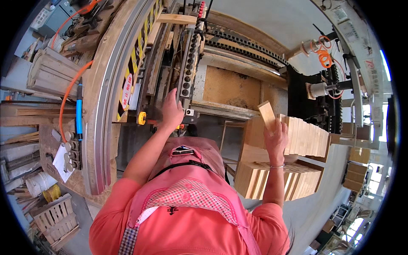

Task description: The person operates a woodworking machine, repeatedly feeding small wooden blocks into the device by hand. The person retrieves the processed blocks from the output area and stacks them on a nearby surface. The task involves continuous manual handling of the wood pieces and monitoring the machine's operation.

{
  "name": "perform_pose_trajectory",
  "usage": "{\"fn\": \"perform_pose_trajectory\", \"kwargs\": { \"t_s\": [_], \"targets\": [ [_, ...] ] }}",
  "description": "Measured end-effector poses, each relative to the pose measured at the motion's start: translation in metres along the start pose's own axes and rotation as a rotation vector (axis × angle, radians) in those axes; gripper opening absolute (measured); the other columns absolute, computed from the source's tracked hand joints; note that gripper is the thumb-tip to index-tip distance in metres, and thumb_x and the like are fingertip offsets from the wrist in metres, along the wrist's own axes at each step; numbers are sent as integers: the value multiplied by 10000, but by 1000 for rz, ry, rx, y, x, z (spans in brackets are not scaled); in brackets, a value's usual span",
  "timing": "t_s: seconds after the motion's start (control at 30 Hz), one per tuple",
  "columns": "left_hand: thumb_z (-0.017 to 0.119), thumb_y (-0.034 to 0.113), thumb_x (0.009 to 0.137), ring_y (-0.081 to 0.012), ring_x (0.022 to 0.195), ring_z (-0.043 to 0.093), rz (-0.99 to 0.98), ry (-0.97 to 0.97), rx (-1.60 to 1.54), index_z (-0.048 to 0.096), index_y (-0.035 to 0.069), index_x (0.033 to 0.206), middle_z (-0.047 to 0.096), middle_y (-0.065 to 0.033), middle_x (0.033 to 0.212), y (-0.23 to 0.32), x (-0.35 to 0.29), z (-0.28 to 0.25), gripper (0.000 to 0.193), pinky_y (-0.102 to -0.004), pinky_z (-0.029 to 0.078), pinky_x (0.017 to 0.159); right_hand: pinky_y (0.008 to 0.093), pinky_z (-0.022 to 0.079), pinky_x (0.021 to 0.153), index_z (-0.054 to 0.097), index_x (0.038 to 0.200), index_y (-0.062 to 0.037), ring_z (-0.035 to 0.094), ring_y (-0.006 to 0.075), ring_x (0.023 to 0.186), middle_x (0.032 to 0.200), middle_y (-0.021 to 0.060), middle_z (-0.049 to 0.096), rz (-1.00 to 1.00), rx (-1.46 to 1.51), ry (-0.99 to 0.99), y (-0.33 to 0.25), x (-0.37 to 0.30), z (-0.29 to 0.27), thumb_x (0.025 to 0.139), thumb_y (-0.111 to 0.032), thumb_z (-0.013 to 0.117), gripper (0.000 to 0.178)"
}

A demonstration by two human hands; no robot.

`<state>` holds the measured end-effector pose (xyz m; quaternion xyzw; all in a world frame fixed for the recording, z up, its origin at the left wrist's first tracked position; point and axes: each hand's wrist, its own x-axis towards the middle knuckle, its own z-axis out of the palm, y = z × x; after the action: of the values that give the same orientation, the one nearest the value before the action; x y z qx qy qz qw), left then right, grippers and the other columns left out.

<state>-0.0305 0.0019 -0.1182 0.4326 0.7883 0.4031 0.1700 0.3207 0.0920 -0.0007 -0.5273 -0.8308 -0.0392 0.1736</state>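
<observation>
In my right hand (pixel 277 138) is a short flat wooden board (pixel 267 114), its free end pointing forward and slightly left. That hand is closed around the board's near end, above the stacked wooden boards (pixel 307 137) on my right. My left hand (pixel 172 112) is at the near end of the machine's long rail (pixel 187 78), which carries a row of dark round parts. Its fingers are stretched forward beside the rail, and I see nothing held in them. Farther off, a light wooden piece (pixel 176 18) lies across the machine.
A second row of boards (pixel 282 180) sits nearer me on the right. A yellow knob (pixel 142 118) juts from the machine, left of my left hand. Beyond the rail are a sawdust-covered bed (pixel 231 88) and black chains (pixel 246 40). A blue air gun (pixel 79 112) hangs at the left.
</observation>
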Motion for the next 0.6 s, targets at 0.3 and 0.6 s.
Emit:
{"fn": "perform_pose_trajectory", "kwargs": {
  "t_s": [0.3,0.6],
  "targets": [
    [520,20,808,-363,1176,421,13,-25,-42,349,2,1300,438,-203,1276,1,0,0,521,-412,342,997,409,493,709,533,1114,-70,550,322,905,963,125,544,25,58,-93,-48,-61,1,658,-141,739,505],
    [517,16,803,-365,1171,423,31,-9,-65,348,-12,1292,440,-209,1265,1,0,0,518,-409,343,997,418,491,719,539,1103,-57,551,332,918,970,133,551,64,28,-101,-50,-78,3,663,-160,733,492]
  ]
}}
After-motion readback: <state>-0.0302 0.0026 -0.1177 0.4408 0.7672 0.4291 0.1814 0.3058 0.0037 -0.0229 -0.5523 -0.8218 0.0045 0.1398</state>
